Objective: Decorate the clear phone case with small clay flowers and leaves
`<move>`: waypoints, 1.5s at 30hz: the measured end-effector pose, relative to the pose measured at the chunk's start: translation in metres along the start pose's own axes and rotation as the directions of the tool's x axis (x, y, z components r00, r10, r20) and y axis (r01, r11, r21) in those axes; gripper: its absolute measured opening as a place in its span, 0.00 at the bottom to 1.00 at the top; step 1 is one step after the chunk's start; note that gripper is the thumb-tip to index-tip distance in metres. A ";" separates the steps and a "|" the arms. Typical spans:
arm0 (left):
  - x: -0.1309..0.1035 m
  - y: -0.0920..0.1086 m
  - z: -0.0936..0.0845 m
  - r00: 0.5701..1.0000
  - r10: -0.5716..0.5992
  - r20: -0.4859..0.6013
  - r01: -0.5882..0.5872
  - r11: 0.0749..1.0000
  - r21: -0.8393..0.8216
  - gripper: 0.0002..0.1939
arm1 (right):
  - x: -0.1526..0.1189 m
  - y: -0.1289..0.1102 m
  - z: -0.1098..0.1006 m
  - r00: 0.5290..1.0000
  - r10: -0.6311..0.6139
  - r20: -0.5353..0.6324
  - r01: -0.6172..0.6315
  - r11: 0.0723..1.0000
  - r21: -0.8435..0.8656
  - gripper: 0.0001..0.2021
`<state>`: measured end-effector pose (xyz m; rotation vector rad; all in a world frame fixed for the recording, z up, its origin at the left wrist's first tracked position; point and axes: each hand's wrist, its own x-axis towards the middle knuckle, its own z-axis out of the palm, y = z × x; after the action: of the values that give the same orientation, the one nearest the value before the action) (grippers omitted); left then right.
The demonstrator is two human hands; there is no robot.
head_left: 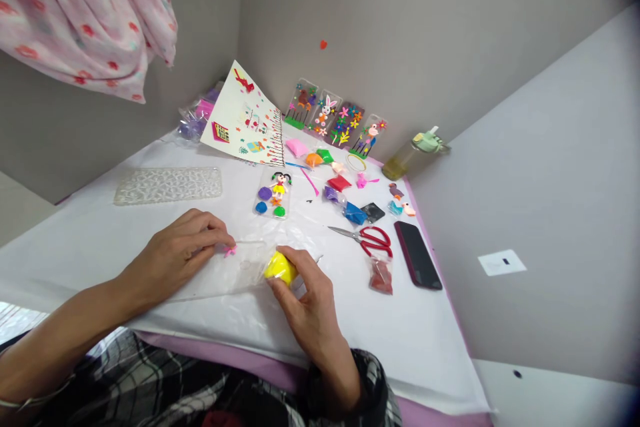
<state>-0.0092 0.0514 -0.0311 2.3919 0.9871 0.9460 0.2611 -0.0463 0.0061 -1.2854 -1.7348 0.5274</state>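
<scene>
My right hand (313,287) grips a bag of yellow clay (281,269) between thumb and fingers, close above the table. My left hand (183,250) rests with its fingers bent together, the fingertips on a small pink clay piece (229,251) shaped like a star or flower. That piece lies on a clear plastic sheet (215,280) in front of me. Beyond my hands is a clear phone case (265,210) with a clay girl figure (280,188) and purple, blue and green clay rounds.
Red-handled scissors (373,239), a bag of brown-red clay (381,276) and a phone (418,255) lie to the right. Several coloured clay bags surround a red one (339,183). Decorated cases (327,113) lean on the wall near a bottle (413,152). A textured case (167,185) lies left.
</scene>
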 end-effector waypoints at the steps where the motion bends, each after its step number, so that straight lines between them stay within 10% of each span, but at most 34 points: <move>1: 0.000 0.000 0.000 1.000 0.004 -0.001 -0.004 1.000 -0.001 0.17 | 0.000 0.000 0.000 1.000 0.000 0.000 0.000 1.000 0.001 0.18; 34: -0.002 0.005 -0.005 0.999 -0.020 -0.032 0.019 1.000 -0.023 0.16 | -0.001 -0.001 0.000 1.000 0.019 -0.001 -0.019 1.000 0.004 0.18; 45: -0.004 0.067 0.007 0.981 -0.192 0.005 0.185 0.938 -0.292 0.14 | -0.001 0.002 0.004 0.999 0.036 -0.023 -0.035 0.999 0.022 0.15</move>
<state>0.0251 0.0029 0.0002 2.0092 0.9891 0.9752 0.2589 -0.0456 0.0028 -1.3039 -1.6858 0.5485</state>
